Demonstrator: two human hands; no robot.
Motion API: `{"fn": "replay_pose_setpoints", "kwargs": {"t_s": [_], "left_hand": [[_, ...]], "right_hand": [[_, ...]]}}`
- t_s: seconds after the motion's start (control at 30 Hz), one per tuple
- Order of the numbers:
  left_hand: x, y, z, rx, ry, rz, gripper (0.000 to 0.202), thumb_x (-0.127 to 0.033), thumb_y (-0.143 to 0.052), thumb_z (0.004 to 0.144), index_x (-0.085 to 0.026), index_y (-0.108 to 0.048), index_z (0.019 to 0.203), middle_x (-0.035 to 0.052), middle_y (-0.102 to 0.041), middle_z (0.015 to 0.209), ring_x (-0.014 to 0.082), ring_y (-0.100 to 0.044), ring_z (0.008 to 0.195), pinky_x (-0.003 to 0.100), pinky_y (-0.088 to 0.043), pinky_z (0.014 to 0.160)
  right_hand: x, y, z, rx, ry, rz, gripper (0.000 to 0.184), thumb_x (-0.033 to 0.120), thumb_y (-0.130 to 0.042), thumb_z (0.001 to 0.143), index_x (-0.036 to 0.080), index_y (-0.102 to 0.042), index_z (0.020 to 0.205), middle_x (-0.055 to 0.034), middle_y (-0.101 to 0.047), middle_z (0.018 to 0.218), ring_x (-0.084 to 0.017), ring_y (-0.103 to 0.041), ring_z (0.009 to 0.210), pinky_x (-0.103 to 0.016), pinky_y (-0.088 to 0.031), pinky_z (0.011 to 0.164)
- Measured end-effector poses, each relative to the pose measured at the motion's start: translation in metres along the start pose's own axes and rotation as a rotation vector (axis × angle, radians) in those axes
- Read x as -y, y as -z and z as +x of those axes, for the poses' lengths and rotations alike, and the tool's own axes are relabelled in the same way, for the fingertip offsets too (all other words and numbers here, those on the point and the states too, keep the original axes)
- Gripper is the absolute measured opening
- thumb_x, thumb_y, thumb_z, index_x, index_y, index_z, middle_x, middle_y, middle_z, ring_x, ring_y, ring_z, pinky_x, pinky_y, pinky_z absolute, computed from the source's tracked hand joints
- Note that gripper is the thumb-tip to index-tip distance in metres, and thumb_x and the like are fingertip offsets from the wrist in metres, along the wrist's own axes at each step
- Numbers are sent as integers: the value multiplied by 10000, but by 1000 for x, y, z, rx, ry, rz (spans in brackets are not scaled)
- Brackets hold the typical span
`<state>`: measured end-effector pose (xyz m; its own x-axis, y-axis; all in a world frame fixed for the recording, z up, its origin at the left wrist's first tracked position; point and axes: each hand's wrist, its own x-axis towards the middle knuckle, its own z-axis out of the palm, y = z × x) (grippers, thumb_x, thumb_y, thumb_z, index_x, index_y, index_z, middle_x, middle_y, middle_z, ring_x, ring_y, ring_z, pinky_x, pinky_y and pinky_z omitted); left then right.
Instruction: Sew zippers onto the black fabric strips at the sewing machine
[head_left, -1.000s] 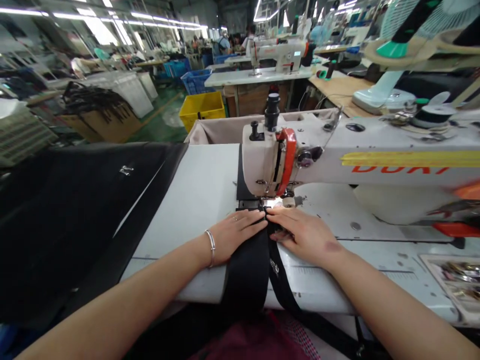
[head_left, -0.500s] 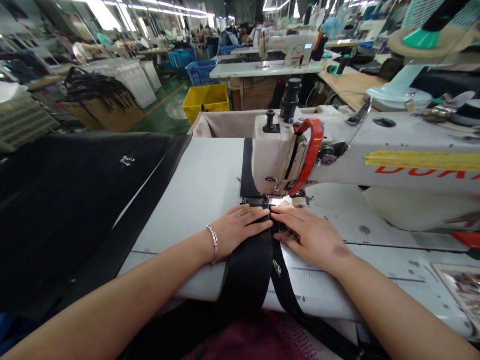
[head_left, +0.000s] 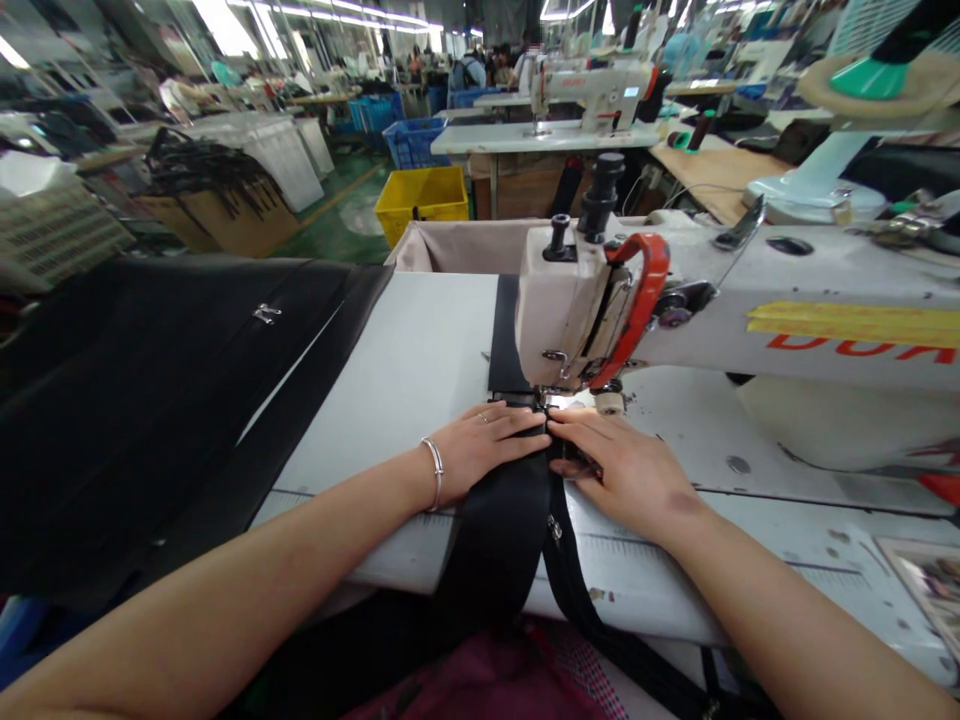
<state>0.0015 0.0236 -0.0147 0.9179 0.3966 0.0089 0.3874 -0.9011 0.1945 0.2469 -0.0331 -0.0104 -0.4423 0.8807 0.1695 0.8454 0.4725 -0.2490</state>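
Your left hand (head_left: 480,450) lies flat, fingers stretched out and close together, palm down on the black fabric strip (head_left: 499,520). Your right hand (head_left: 626,475) lies flat just beside it, its fingers pressing on the narrower black tape (head_left: 574,590) along the strip's right edge; neither hand pinches anything. The fingertips of both hands nearly meet.

The strip's long axis runs straight away from you. It climbs from your lap over the near edge of the table (head_left: 405,370), passes under both palms, goes beneath the presser foot (head_left: 556,398) just ahead of your fingertips, and comes out behind the sewing machine (head_left: 570,300), pointing at the far edge. The tape splits off toward your right as it drops off the table.

The machine's head and its orange guard (head_left: 637,295) stand directly ahead of your fingers, and its arm stretches off beyond your right hand. Well off to the left of your left hand lies a heap of black cloth (head_left: 150,400). A bracelet (head_left: 433,472) sits on your left wrist.
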Motion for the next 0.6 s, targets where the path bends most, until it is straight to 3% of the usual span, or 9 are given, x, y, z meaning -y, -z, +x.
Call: {"fn": "replay_pose_setpoints", "kwargs": {"t_s": [0.3,0.43,0.5,0.6], "left_hand": [[6,0,5,-79,-19,-28,608,-204,-530,849,-237,-345,1427,87,-332,1459,231,-285,1364,403,-178,1163],[15,3,9,-124,-41,-164,624,-217,-590,791,-225,-422,1392,87,-372,1444,251,-313,1352,412,-204,1157],[26,8,13,-144,44,-285,509,-219,-584,791,-246,-539,1297,42,-472,1378,211,-406,1294,342,-274,1131],[48,20,26,-239,364,-333,338,-205,-447,872,-195,-634,1154,53,-594,1211,182,-504,1182,311,-349,1068]], "right_hand": [[1,-2,3,4,-9,-48,391,335,-497,910,242,-507,1290,-3,-484,1385,-250,-474,1194,-431,-460,954],[0,-3,6,4,-56,14,418,314,-520,895,264,-498,1309,-18,-497,1371,-259,-454,1212,-439,-421,972],[-2,-1,7,6,-106,87,344,311,-546,877,285,-569,1220,-14,-548,1306,-247,-469,1188,-404,-401,975],[-8,4,13,-28,-244,136,239,350,-560,859,240,-635,1058,-68,-627,1114,-253,-545,1052,-373,-427,881]]}}
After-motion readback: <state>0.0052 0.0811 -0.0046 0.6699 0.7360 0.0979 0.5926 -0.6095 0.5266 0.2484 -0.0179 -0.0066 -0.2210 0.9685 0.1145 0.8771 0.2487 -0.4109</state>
